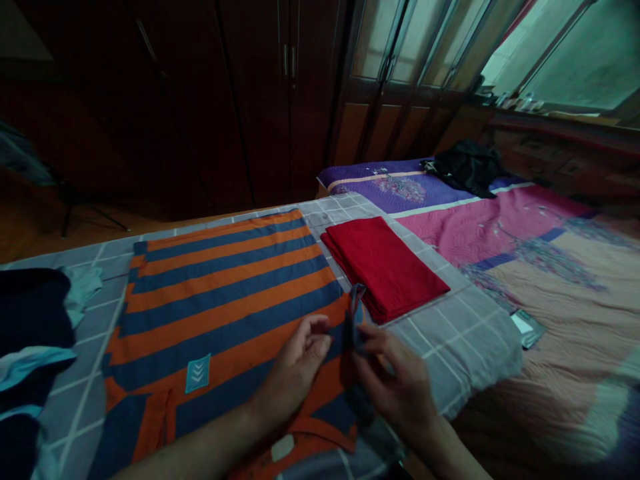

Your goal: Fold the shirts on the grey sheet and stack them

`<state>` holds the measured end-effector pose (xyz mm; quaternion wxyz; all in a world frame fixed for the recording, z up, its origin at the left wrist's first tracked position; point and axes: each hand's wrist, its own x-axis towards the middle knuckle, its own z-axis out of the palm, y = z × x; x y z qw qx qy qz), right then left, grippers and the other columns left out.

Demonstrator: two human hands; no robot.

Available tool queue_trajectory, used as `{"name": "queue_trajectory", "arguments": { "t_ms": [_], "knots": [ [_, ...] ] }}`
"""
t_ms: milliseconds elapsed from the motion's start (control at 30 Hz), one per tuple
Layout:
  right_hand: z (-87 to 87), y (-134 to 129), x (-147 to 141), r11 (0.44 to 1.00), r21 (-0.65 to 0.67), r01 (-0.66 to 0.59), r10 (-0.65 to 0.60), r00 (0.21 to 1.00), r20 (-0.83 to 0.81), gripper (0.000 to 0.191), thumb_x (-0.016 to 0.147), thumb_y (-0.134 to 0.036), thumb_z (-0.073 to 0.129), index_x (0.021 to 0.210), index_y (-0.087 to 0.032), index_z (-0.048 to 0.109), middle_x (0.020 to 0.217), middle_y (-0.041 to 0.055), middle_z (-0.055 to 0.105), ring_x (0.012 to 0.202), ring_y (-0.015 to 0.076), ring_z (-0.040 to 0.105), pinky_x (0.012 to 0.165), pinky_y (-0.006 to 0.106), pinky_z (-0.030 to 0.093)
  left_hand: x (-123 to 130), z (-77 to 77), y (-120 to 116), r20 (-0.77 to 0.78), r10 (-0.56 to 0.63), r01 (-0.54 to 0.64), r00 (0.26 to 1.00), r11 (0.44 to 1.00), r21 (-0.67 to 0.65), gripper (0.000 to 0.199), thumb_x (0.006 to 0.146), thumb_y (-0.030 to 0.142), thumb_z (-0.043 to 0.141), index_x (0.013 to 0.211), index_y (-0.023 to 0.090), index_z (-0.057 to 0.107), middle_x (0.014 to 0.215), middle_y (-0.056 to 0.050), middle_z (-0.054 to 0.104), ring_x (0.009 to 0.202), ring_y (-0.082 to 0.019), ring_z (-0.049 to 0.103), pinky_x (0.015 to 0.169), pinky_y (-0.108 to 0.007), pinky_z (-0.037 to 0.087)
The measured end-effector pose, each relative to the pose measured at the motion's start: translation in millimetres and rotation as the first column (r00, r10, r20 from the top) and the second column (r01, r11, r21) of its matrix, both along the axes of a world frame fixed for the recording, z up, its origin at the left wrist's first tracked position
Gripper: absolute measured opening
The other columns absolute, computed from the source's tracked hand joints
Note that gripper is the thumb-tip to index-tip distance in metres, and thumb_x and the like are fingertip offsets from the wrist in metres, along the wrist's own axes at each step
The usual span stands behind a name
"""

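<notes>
An orange and blue striped shirt (235,293) lies spread out on a grey checked cloth, with a small blue patch (198,373) on it. My right hand (395,380) pinches the shirt's right edge, where a dark sleeve piece (356,310) stands up from the surface. Just left of it, my left hand (297,367) is over the shirt with its fingers curled, thumb near the index finger; whether cloth is between them is hard to tell. A folded red cloth (385,267) lies beyond my right hand, beside the shirt.
The grey checked cloth (440,333) covers the surface under the shirt. Dark and light blue clothes (35,320) lie at the left. A bed (545,267) with a patterned cover stands at the right, holding black clothing (467,167). Dark wardrobes (280,127) stand behind.
</notes>
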<state>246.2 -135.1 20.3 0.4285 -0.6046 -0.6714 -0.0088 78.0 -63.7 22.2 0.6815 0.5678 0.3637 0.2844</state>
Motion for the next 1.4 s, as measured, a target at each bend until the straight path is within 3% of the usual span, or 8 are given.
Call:
{"name": "queue_trajectory", "arguments": {
  "t_ms": [167, 500, 633, 867, 1000, 1100, 1300, 1400],
  "knots": [
    [-18.8, -6, -27, 0.961, -0.159, -0.228, 0.262, 0.935, 0.239, 0.011, 0.083, -0.011, 0.051, 0.088, -0.019, 0.057, 0.107, 0.0113, 0.066, 0.1, 0.0228, 0.061, 0.084, 0.039, 0.053, 1, -16.5, 23, 0.023, 0.145, -0.143, 0.989, 0.987, -0.069, 0.058, 0.077, 0.037, 0.061, 0.124, 0.014, 0.037, 0.124, -0.018, 0.049, 0.087, -0.018, 0.06, 0.074, -0.032, 0.05],
    [-23.2, -26, 13, 0.984, -0.174, -0.038, 0.106, 0.91, 0.401, 0.024, 0.081, -0.009, 0.046, 0.097, -0.018, 0.061, 0.123, 0.0142, 0.056, 0.114, 0.0271, 0.052, 0.089, 0.043, 0.052, 1, -18.9, 26, -0.216, 0.08, -0.013, 0.973, 0.955, 0.297, 0.064, 0.07, 0.009, 0.053, 0.132, 0.021, 0.041, 0.122, -0.009, 0.051, 0.078, -0.012, 0.055, 0.06, -0.022, 0.048],
    [-24.3, -32, 28, 0.989, -0.143, 0.034, 0.027, 0.915, 0.402, 0.02, 0.08, -0.007, 0.045, 0.089, -0.02, 0.058, 0.12, 0.0127, 0.058, 0.112, 0.0262, 0.054, 0.086, 0.04, 0.052, -4, -16.7, 24, -0.321, -0.077, 0.247, 0.944, 0.809, 0.534, 0.053, 0.075, 0.002, 0.045, 0.123, 0.022, 0.053, 0.111, -0.005, 0.057, 0.084, -0.013, 0.058, 0.073, -0.026, 0.051],
    [-25.2, -39, 37, 0.984, -0.169, 0.053, 0.021, 0.911, 0.412, 0.018, 0.079, -0.008, 0.046, 0.088, -0.019, 0.057, 0.117, 0.0139, 0.057, 0.108, 0.0268, 0.055, 0.083, 0.042, 0.053, -6, -15.1, 10, -0.532, -0.099, 0.529, 0.841, 0.36, 0.769, 0.033, 0.081, 0.005, 0.049, 0.109, 0.021, 0.059, 0.13, -0.006, 0.05, 0.12, -0.024, 0.044, 0.1, -0.042, 0.039],
    [-15.2, -35, 37, 0.974, -0.211, 0.084, 0.004, 0.923, 0.385, 0.016, 0.079, -0.009, 0.047, 0.083, -0.02, 0.057, 0.114, 0.0128, 0.059, 0.104, 0.026, 0.057, 0.08, 0.04, 0.054, -3, -14.7, 10, -0.526, -0.076, 0.518, 0.847, 0.333, 0.788, 0.018, 0.086, 0.008, 0.047, 0.095, 0.018, 0.06, 0.103, -0.005, 0.062, 0.101, -0.019, 0.054, 0.091, -0.037, 0.044],
    [-5.7, -29, 32, 0.982, -0.188, 0.024, 0.042, 0.939, 0.34, 0.022, 0.079, -0.008, 0.046, 0.094, -0.019, 0.058, 0.118, 0.0136, 0.058, 0.108, 0.0258, 0.055, 0.084, 0.04, 0.052, -2, -14.8, 15, -0.499, -0.002, 0.474, 0.867, 0.319, 0.821, 0.036, 0.083, 0.006, 0.047, 0.116, 0.018, 0.055, 0.123, -0.008, 0.056, 0.117, -0.023, 0.047, 0.1, -0.041, 0.039],
    [5.6, -13, 21, 0.957, -0.278, -0.078, 0.147, 0.96, 0.237, 0.021, 0.084, -0.009, 0.043, 0.089, -0.019, 0.061, 0.076, 0.0057, 0.063, 0.073, 0.0192, 0.061, 0.064, 0.033, 0.051, -2, -20.1, 20, -0.557, 0.004, 0.525, 0.83, 0.329, 0.785, 0.024, 0.083, 0.008, 0.048, 0.102, 0.017, 0.06, 0.11, -0.007, 0.06, 0.111, -0.022, 0.051, 0.104, -0.042, 0.036],
    [5.9, 4, 15, 0.979, -0.172, -0.111, 0.148, 0.964, 0.219, 0.026, 0.087, -0.01, 0.042, 0.103, -0.017, 0.06, 0.096, 0.0102, 0.066, 0.09, 0.0209, 0.062, 0.077, 0.036, 0.053, -1, -24.0, 20, -0.54, -0.026, 0.526, 0.841, 0.274, 0.805, 0.031, 0.087, 0.01, 0.045, 0.114, 0.019, 0.056, 0.122, -0.008, 0.057, 0.121, -0.023, 0.046, 0.107, -0.045, 0.033]
  ]
}}
